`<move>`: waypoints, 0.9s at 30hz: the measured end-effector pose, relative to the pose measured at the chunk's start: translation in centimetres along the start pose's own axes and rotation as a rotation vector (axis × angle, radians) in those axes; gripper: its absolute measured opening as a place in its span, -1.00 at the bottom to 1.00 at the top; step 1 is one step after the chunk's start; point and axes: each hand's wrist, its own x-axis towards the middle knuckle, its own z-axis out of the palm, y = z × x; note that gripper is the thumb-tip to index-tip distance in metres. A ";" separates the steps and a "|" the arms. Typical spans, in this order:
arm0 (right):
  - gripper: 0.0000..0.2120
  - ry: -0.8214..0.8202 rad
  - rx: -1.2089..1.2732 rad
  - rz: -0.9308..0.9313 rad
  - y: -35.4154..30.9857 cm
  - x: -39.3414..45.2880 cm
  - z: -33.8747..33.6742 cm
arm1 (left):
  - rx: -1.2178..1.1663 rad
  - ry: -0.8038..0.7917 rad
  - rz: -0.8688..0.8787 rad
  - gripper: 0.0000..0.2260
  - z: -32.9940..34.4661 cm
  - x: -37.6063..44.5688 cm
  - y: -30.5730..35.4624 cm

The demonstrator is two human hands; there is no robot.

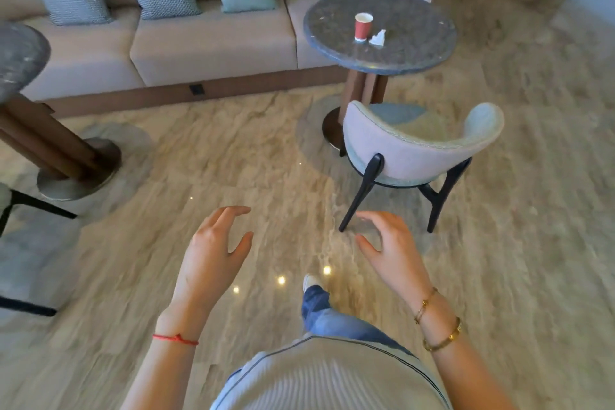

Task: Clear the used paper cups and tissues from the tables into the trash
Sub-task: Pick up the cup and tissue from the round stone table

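Red paper cup (363, 27) stands upright, mouth up, beside crumpled tissue (378, 37); both hands' fingers released.

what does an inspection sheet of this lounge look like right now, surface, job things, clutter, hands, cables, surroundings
surface: round dark stone table, a second table at the left edge.
job's things: red paper cup upright, crumpled tissue just beside it.
clutter: nothing seen.
grippers: left hand and right hand empty, fingers spread, above the floor.
cables: nothing seen; floor-level outlet on the sofa base.
surroundings: sofa with cushions, chair in front of the table, no trash bin in view.
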 end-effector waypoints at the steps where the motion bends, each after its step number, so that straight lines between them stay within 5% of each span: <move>1: -0.66 -0.008 0.009 -0.008 0.0 2.7 -0.2 | -0.005 0.017 -0.011 -0.66 -0.3 2.3 0.1; 13: -0.67 0.022 -0.010 -0.115 -0.8 29.8 -1.5 | -0.024 0.068 -0.056 -0.67 -1.7 26.1 -0.9; 27: -0.67 0.165 -0.023 0.037 1.3 58.2 0.0 | -0.047 -0.031 0.152 -0.64 -1.4 60.4 -3.3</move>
